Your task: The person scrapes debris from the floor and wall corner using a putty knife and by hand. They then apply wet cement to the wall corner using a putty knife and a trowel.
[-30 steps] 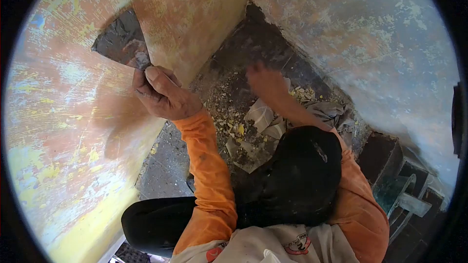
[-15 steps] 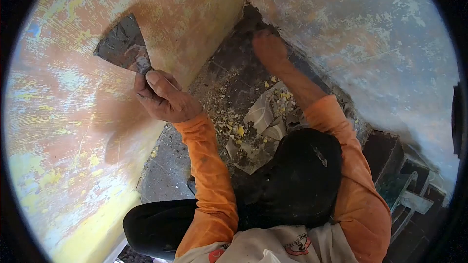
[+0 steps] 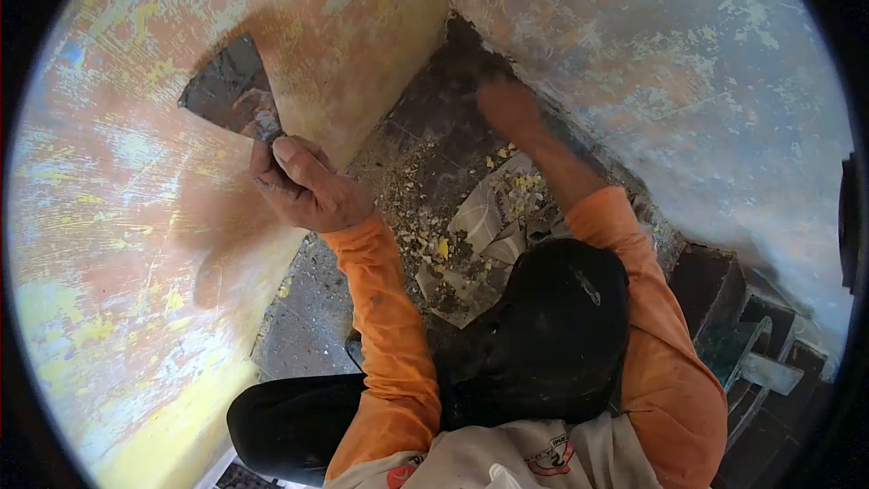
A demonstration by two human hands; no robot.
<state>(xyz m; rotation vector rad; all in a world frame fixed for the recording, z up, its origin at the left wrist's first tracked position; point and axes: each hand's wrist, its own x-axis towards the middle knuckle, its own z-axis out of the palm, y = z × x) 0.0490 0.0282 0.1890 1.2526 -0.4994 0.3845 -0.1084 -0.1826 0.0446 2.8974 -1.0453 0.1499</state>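
Observation:
My left hand (image 3: 312, 183) is closed around the handle of a putty knife (image 3: 226, 91). Its wide, fan-shaped blade is smeared grey and points up in front of the scraped left wall (image 3: 136, 154). Down by the foot of the right wall, close to the corner, my right hand (image 3: 509, 109) is low over the dark floor. Motion blur smears its fingers, and I cannot tell whether they hold anything. Crumpled paper sheets (image 3: 480, 217) strewn with paint chips lie between my right forearm and my bent knee.
Loose paint flakes and grit (image 3: 403, 177) cover the floor tiles along the left wall. The patchy right wall (image 3: 652, 81) meets it at the far corner. A metal frame (image 3: 765, 371) stands at lower right, beside dark steps (image 3: 711, 285).
My right hand has shifted a little towards me along the foot of the right wall. My left hand keeps the putty knife almost where it was.

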